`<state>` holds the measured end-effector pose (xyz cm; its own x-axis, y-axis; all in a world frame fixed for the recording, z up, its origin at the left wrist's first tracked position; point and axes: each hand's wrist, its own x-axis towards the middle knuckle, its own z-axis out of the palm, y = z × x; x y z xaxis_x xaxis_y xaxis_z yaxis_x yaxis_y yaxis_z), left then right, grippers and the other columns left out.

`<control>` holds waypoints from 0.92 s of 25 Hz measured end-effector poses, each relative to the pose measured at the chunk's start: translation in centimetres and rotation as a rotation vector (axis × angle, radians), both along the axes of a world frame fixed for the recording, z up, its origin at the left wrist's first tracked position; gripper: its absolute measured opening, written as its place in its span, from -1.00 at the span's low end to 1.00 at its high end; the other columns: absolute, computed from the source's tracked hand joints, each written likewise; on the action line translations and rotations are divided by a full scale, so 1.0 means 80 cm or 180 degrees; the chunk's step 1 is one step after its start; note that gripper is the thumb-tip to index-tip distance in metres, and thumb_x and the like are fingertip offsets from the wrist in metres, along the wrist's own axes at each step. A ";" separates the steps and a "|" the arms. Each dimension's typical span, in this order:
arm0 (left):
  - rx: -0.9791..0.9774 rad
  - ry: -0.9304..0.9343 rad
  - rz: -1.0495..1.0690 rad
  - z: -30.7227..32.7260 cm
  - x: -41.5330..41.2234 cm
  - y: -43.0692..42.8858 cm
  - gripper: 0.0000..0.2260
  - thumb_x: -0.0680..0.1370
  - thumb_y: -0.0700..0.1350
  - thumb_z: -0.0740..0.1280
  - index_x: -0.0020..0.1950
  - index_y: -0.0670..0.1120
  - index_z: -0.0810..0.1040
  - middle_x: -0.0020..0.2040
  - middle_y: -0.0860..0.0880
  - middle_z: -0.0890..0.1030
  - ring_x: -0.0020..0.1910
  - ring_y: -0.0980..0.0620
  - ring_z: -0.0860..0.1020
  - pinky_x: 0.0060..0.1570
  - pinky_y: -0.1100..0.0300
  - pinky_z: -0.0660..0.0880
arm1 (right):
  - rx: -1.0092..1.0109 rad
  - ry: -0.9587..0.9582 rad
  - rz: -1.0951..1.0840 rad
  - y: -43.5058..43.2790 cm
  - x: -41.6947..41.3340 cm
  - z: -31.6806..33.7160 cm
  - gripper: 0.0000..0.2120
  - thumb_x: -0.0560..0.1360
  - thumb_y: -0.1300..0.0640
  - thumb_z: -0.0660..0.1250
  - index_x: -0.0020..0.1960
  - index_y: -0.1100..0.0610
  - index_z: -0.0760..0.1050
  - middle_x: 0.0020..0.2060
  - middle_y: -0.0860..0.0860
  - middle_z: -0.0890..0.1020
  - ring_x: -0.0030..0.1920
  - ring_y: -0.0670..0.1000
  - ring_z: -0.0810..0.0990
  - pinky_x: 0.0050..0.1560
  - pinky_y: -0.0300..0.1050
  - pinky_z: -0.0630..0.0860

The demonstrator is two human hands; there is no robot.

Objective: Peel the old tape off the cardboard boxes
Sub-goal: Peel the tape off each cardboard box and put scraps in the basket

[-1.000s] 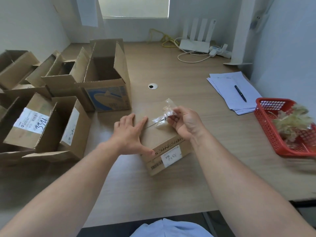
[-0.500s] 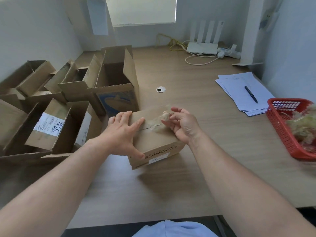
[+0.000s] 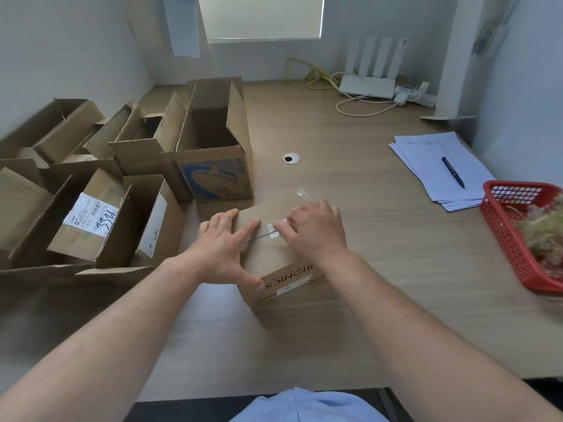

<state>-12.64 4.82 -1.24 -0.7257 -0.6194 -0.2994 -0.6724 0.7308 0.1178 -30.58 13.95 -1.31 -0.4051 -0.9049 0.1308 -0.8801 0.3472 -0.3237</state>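
A small closed cardboard box (image 3: 275,263) marked BIONICS stands on the wooden desk in front of me. My left hand (image 3: 225,251) lies spread over its left top edge, fingers straight, thumb down on the front corner. My right hand (image 3: 313,229) rests on the box's top right, its fingertips pinching the clear tape (image 3: 274,229) that runs along the top seam. A loose curl of peeled tape (image 3: 304,194) sticks out beyond the knuckles of that hand.
Several open cardboard boxes (image 3: 210,153) crowd the left of the desk (image 3: 350,184). A red basket (image 3: 518,239) holding crumpled tape sits at the right edge. Papers with a pen (image 3: 452,172) lie behind it. A router and cables (image 3: 368,86) stand at the back.
My right hand has come down from holding the tape lifted above the box to lying flat on the top seam. The left hand stayed on the box.
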 end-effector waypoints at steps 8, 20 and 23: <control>-0.0037 -0.0006 -0.0080 0.000 -0.009 0.002 0.10 0.18 0.51 0.34 0.54 0.17 -0.12 0.54 -0.04 -0.15 0.46 -0.05 -0.17 0.45 -0.06 -0.11 | -0.0522 -0.0625 0.0295 -0.010 0.047 -0.006 -0.51 0.50 0.22 0.27 0.40 0.24 0.26 0.21 0.18 0.47 0.20 0.18 0.43 0.18 -0.01 0.35; 0.0039 -0.0020 -0.0323 0.000 -0.012 -0.003 0.10 0.18 0.51 0.35 0.53 0.23 -0.19 0.55 -0.05 -0.17 0.50 -0.10 -0.17 0.44 -0.05 -0.15 | -0.0446 -0.1248 -0.0829 -0.010 -0.007 -0.001 -0.83 0.48 0.23 0.26 -0.04 0.13 0.63 0.03 0.08 0.53 0.19 0.10 0.34 -0.02 -0.19 0.27; 0.0038 -0.0040 -0.0467 0.001 -0.007 -0.012 0.10 0.19 0.50 0.36 0.52 0.24 -0.21 0.55 -0.03 -0.18 0.50 -0.08 -0.19 0.45 -0.05 -0.18 | -0.0679 -0.1584 -0.1006 0.001 -0.019 0.002 -0.85 0.45 0.26 0.32 -0.11 0.10 0.64 0.02 0.02 0.42 0.08 0.03 0.46 0.00 -0.26 0.34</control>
